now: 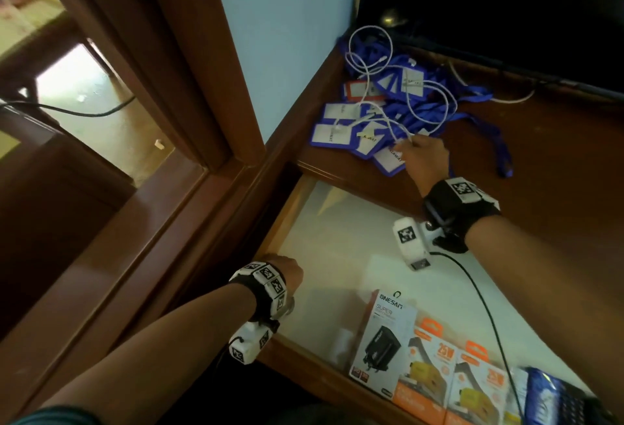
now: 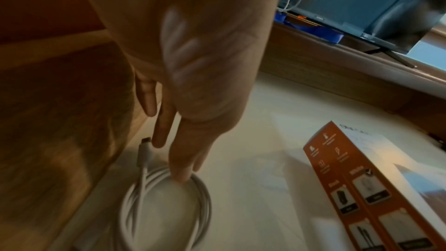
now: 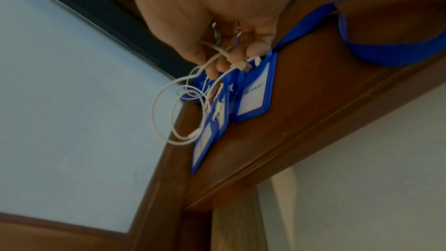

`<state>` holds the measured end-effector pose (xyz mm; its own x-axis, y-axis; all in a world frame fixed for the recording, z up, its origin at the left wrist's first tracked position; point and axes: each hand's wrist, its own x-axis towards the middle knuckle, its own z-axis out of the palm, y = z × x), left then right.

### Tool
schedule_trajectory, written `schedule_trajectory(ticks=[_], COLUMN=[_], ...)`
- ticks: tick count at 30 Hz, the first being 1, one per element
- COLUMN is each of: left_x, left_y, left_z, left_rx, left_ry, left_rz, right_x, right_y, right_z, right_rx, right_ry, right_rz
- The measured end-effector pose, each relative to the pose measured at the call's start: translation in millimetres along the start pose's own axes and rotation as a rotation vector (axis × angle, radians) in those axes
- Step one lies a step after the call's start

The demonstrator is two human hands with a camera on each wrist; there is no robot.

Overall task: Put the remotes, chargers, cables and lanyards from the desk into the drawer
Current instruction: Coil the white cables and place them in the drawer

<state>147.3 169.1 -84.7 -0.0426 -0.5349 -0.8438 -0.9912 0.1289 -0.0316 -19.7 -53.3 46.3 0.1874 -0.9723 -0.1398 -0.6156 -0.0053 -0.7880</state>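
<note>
Right hand (image 1: pixel 426 157) pinches a white cable (image 1: pixel 398 100) over the lanyards (image 1: pixel 378 120) on the desk (image 1: pixel 557 161). Left hand (image 2: pixel 183 75), fingers straight, touches a coiled cable (image 2: pixel 166 201) in the open drawer (image 1: pixel 337 242); charger boxes (image 1: pixel 439 367) lie right of it.

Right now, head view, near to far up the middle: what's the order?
Charger boxes → bare drawer floor → right hand pinching the white cable → blue lanyards → dark screen.
</note>
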Motion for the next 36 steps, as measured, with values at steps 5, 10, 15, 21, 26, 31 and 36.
schedule_trajectory(ticks=[5, 10, 15, 21, 26, 31, 36], left_x=[-9.0, -1.4, -22.6, -37.4, -38.1, -25.4, -12.3], left_y=[1.7, -1.4, 9.1, 24.5, 39.8, 54.4, 58.0], left_z=[6.1, 19.0, -20.9, -102.5, -179.1, -213.7, -225.9], left_rx=[0.014, -0.097, -0.351, -0.872, -1.197, -1.022, -0.940], left_ry=[0.019, -0.007, 0.149, 0.836, 0.932, 0.821, 0.811], left_rz=[-0.034, -0.093, -0.062, -0.039, 0.147, 0.117, 0.119], right_x=[-25.2, -53.5, -76.2, -90.7, -89.5, -82.8, -77.4], right_y=[7.5, 12.7, 19.5, 25.3, 15.1, -3.1, -18.4], right_z=[-21.4, -42.8, -58.7, -75.7, -83.6, -102.7, -155.8], right_rx=[0.256, 0.409, 0.494, 0.482, 0.471, 0.571, 0.771], right_ry=[0.058, 0.070, 0.087, 0.097, 0.098, 0.105, 0.163], right_rz=[0.021, 0.040, -0.003, -0.017, -0.018, -0.027, -0.110])
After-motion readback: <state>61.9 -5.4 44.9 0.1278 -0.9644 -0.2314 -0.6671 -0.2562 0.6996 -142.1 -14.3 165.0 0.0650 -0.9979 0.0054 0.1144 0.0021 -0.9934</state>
